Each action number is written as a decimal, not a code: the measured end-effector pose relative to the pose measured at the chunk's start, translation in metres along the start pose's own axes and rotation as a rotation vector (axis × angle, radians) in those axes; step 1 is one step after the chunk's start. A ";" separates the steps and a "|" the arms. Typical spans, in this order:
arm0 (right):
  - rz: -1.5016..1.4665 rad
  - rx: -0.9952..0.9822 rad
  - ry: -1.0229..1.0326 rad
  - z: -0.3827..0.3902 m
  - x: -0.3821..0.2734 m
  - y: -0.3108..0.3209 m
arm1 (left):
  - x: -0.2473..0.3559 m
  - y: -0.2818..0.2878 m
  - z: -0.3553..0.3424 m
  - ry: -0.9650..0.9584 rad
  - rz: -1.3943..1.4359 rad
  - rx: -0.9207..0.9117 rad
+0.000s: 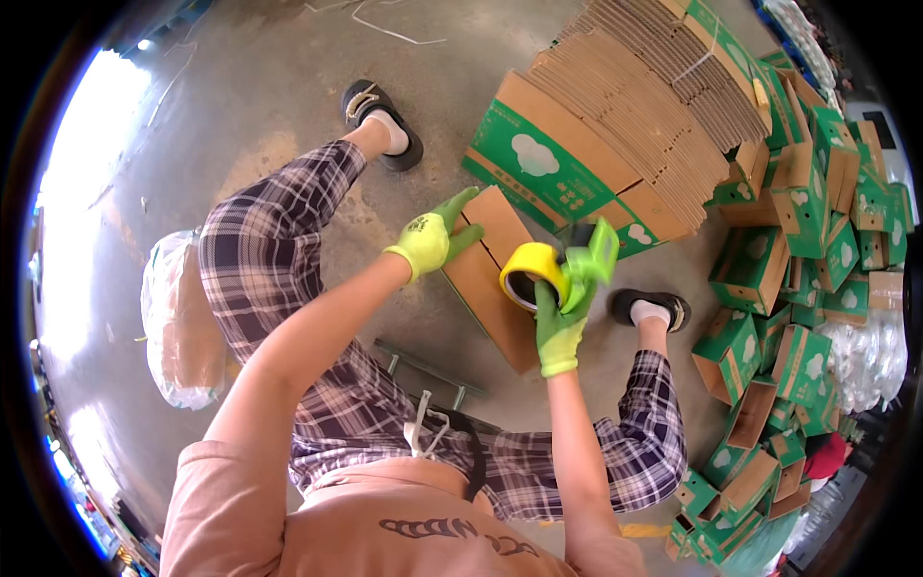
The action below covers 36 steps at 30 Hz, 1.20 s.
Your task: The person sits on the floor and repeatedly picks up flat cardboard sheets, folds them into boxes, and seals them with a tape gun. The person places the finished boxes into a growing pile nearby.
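Pink shirt fabric lies nearest the camera, with plaid trousers spread beyond it. Between the legs sits a brown carton, its plain, seamed face turned upward. Left grip, gloved in yellow-green, stands wide, its fingers splayed against the carton's far left edge. Right grip, similarly gloved, is closed around a green tape dispenser carrying a yellow tape roll over the carton's right side; whether the roll touches the cardboard cannot be told. Progress, as judged from the arrangement: the carton is formed and its face closed, but no strip is discernible along the seam, so taping appears unfinished. Flattened cartons stand stacked beyond, not yet opened out; at right, formed green-and-brown cartons lie heaped, many gaping.
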State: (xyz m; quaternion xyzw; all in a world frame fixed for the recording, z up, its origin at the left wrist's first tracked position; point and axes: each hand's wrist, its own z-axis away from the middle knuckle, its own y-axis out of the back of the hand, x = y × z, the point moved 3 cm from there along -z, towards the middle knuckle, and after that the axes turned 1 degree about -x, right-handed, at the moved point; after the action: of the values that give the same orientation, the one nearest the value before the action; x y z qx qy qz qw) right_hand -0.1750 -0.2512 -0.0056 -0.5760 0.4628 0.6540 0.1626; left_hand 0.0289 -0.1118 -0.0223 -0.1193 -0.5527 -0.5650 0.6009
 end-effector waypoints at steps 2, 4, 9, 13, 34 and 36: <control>-0.223 0.027 0.062 0.006 -0.050 0.005 | -0.017 -0.003 0.002 -0.027 -0.057 0.044; 0.338 -0.148 0.333 0.013 -0.037 0.016 | -0.013 -0.003 -0.003 -0.041 -0.101 0.030; 0.514 -0.155 0.457 0.037 -0.017 0.008 | -0.004 -0.039 0.044 -0.440 -0.607 0.315; 0.432 -0.212 0.523 0.023 -0.040 -0.001 | -0.005 -0.069 0.076 -0.544 -0.456 0.025; 0.903 -0.820 0.607 -0.043 -0.146 -0.038 | -0.025 -0.059 0.062 -0.554 -0.187 0.163; 0.896 -0.694 0.479 0.015 -0.103 0.046 | -0.020 -0.057 0.057 -0.561 -0.312 0.251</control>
State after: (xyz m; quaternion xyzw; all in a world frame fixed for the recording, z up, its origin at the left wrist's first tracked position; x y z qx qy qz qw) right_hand -0.1894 -0.2299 0.1052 -0.4758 0.4435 0.6236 -0.4336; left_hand -0.0428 -0.0762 -0.0450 -0.1091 -0.7732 -0.5229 0.3419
